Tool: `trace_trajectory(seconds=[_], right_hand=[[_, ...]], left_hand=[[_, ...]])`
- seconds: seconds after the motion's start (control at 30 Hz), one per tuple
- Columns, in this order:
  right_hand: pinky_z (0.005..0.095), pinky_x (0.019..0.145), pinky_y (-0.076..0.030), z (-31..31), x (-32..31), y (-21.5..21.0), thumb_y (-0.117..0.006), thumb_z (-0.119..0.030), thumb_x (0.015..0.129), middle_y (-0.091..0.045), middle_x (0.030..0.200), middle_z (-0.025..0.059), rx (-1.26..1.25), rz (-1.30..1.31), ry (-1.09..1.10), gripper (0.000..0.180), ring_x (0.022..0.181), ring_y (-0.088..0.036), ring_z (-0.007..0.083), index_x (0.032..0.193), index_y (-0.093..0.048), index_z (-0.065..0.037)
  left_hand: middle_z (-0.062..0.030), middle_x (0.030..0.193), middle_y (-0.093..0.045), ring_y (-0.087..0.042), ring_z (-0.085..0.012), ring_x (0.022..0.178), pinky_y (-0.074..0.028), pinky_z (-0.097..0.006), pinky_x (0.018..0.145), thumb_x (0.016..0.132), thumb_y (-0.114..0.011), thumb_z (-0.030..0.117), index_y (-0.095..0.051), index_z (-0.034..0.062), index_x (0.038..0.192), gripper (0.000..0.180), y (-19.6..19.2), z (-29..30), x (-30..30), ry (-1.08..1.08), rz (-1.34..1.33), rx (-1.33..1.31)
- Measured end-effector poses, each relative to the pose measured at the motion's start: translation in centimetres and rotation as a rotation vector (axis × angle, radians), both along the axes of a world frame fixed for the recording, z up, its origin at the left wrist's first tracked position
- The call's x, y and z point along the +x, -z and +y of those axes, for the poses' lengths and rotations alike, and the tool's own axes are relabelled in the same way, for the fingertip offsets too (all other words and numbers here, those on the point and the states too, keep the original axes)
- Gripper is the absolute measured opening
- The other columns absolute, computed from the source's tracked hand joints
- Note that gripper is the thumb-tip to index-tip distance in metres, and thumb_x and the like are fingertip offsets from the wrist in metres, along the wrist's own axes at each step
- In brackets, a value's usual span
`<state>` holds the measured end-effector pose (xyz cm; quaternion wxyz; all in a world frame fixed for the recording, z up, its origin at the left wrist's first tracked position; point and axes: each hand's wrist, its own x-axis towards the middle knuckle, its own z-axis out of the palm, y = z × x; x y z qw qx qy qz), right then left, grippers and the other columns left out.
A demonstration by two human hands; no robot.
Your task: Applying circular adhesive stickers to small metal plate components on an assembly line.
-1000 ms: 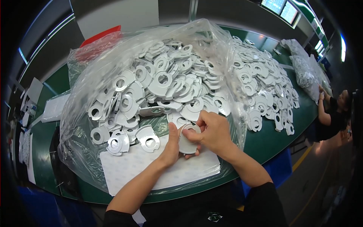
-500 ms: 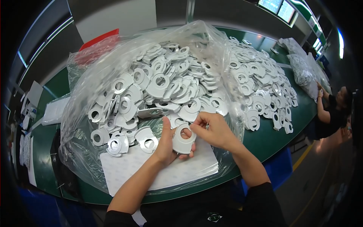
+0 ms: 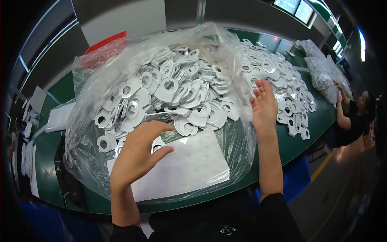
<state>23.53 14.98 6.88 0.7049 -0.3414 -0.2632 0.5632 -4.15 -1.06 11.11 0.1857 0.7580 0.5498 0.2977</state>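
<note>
Over the left part of a stack of white sheets [image 3: 189, 165], my left hand [image 3: 139, 149] is open, thumb and fingers apart with nothing between them. It partly hides several white plates with round holes. My right hand [image 3: 265, 109] is held up at the right, palm showing, fingers spread and no part visible in it. Behind it lies a spread-out heap of the same white plates [image 3: 296, 105]. In front of me a larger pile of white plates [image 3: 167, 89] rests on a clear plastic bag [image 3: 94, 92].
All this lies on a green table [image 3: 288, 151]. A red piece [image 3: 105, 42] stands at the back left, partly under plastic. At the far right another person [image 3: 350, 117] handles a filled clear bag [image 3: 322, 76]. A blue bin [image 3: 296, 177] sits below the table's right edge.
The white plate that both hands held has left them. My right hand moved up and right toward the right heap and opened; my left moved left and opened.
</note>
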Motion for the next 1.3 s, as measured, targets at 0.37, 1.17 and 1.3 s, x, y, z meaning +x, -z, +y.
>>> trace_trajectory(seconds=[0.37,1.17,1.3], right_hand=[[0.0259,0.065,-0.048,-4.3,-2.4,0.2,-0.071,-0.004,0.071,-0.063,0.076,0.0067,0.421,-1.377,-1.304,0.016,0.072,-0.059,0.0123,0.084,-0.062,0.000],[0.0387,0.066,-0.047,-7.5,-3.6,0.9,-0.073,-0.009,0.066,-0.061,0.072,0.0122,0.643,-1.686,-1.156,0.015,0.073,-0.060,0.0307,0.071,-0.060,-0.002],[0.0389,0.066,-0.047,-7.7,-3.5,1.3,-0.071,-0.008,0.066,-0.060,0.072,0.0123,0.659,-1.718,-1.194,0.014,0.073,-0.060,0.0310,0.070,-0.059,-0.002]], left_hand=[[-0.0148,0.116,-0.057,-0.049,-0.0331,0.106,-0.043,-0.038,0.090,0.061,-0.059,-0.010,-0.062,0.0013,0.102,0.044,4.9,0.4,-2.2,-0.104,0.317,-0.137],[-0.0160,0.113,-0.056,-0.057,-0.0207,0.090,-0.046,-0.028,0.064,0.097,-0.023,0.054,-0.042,0.0095,0.128,0.057,10.7,4.4,6.4,0.085,-1.892,-0.723],[-0.0144,0.108,-0.056,-0.056,-0.0203,0.089,-0.045,-0.028,0.065,0.096,-0.018,0.057,-0.043,0.0087,0.127,0.063,10.6,4.4,6.8,0.008,-1.854,-0.742]])
